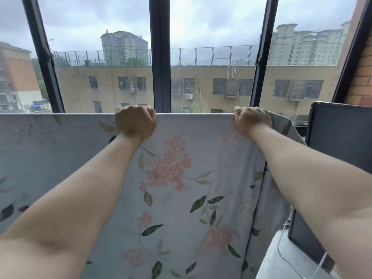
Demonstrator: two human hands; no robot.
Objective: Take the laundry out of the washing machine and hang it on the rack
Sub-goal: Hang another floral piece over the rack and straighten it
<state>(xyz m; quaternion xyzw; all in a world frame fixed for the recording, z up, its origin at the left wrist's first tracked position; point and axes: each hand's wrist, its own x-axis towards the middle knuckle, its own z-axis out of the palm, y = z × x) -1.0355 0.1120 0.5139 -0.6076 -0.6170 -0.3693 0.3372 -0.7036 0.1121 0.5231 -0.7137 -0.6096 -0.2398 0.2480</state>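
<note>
A large pale floral sheet [181, 198], printed with pink blossoms and green leaves, hangs spread across the view with its top edge running level in front of the window. My left hand [135, 122] grips that top edge near the middle, fingers curled over it. My right hand [250, 122] grips the same edge further right, close to where the sheet bunches and falls away. The rack's bar is hidden under the folded cloth. The washing machine is not in view.
A dark-framed window [160, 55] with thick vertical posts stands right behind the sheet. A black panel [340, 137] rises at the right, next to a brick wall [362, 77]. A white appliance top with a thin wire [285, 256] lies at lower right.
</note>
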